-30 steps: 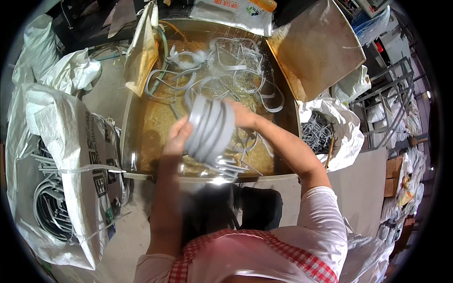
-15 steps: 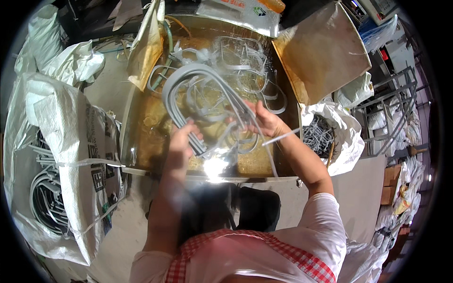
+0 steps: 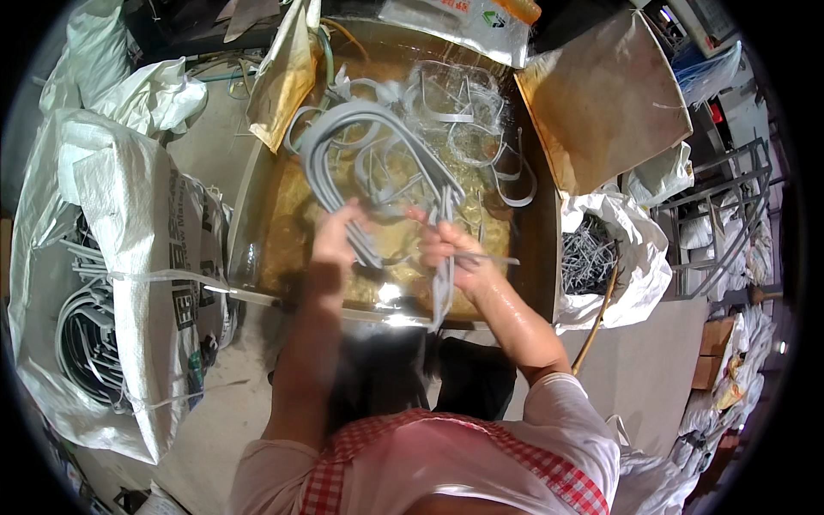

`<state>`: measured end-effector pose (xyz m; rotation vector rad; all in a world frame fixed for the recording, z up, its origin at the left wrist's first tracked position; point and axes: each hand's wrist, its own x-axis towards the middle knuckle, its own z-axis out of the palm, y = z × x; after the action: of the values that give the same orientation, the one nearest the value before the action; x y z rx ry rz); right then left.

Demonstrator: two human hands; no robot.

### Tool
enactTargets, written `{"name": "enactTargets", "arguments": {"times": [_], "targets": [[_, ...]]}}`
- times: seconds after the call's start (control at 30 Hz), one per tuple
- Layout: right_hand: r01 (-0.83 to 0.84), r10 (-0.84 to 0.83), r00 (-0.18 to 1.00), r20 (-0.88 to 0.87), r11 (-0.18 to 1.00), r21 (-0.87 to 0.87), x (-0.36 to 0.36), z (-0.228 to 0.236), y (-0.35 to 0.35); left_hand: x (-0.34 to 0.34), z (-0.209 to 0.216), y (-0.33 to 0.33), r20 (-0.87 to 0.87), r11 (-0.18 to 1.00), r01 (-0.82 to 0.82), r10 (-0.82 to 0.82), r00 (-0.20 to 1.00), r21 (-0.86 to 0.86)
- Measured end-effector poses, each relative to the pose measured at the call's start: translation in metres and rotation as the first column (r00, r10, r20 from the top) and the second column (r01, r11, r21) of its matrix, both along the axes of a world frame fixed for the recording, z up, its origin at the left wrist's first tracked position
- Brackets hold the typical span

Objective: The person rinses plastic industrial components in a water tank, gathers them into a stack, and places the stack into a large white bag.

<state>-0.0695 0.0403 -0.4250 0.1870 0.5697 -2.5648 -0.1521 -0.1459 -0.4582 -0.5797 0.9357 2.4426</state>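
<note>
A looped bundle of grey flat plastic strips (image 3: 314,167) arches above a shallow tank of yellowish water (image 3: 287,202). My left hand (image 3: 336,233), slightly blurred, is closed around the bundle's left leg near its ends. My right hand (image 3: 451,251) grips the other leg, fingers wrapped round it, with loose strip ends hanging below the fist and one poking out to the right. Beyond the bundle, further grey strips (image 3: 515,202) lie in loose loops in the water, next to a patch of splashing near the far side.
At left stands a large white woven sack (image 3: 142,257) with coiled grey strips (image 3: 79,348) inside. A white sack (image 3: 652,279) at right holds thin grey scraps (image 3: 587,257), a stick (image 3: 598,318) leaning by it. A brownish board (image 3: 605,103) flanks the tank's far right.
My right hand has moved down and left and closed around the right leg of the bundle, gathering its loose ends. The left hand keeps its hold, slightly higher.
</note>
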Motion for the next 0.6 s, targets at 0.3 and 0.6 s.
{"name": "enactTargets", "arguments": {"times": [0.3, 0.6], "targets": [[0.449, 0.608, 0.785, 0.115, -0.688, 0.57, 0.023, -0.055, 0.127, 0.004, -0.064, -0.013, 0.167, 0.985, 0.148, -0.131, 0.977, -0.094], [0.691, -0.139, 0.554, -0.821, -0.474, 0.547, 0.102, 0.011, 0.129, -0.002, -0.067, -0.005, 0.297, 0.972, 0.124, -0.18, 0.938, 0.199]]}}
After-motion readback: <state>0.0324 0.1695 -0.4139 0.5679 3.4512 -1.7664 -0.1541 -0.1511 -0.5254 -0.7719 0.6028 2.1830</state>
